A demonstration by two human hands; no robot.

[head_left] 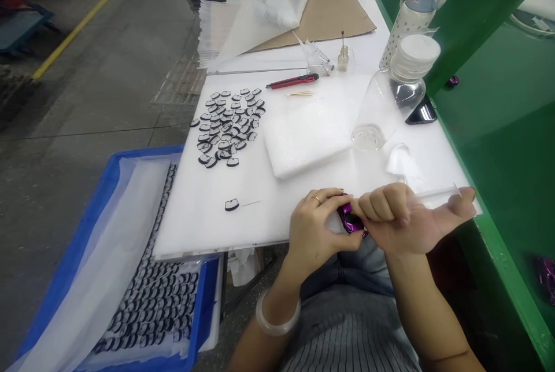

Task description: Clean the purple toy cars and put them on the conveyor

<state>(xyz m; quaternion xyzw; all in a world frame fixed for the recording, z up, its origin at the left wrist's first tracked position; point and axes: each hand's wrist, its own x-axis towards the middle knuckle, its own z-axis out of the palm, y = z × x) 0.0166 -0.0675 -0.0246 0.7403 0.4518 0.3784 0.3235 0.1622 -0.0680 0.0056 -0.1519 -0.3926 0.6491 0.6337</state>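
Note:
A shiny purple part is at the table's front edge, gripped between the thumb and fingers of my left hand. My right hand is closed against the part's right side, its fingers curled and its thumb stretched out to the right. A thin clear strip lies along that thumb. What the curled fingers hold is hidden. One small black-and-white piece lies alone on the white table, with a pile of similar pieces behind it. A white foam pad sits behind my hands.
A clear jar and a dotted bottle stand at the right, near the green partition. A red cutter, toothpicks and a small vial lie farther back. A blue tray of pieces is at the lower left.

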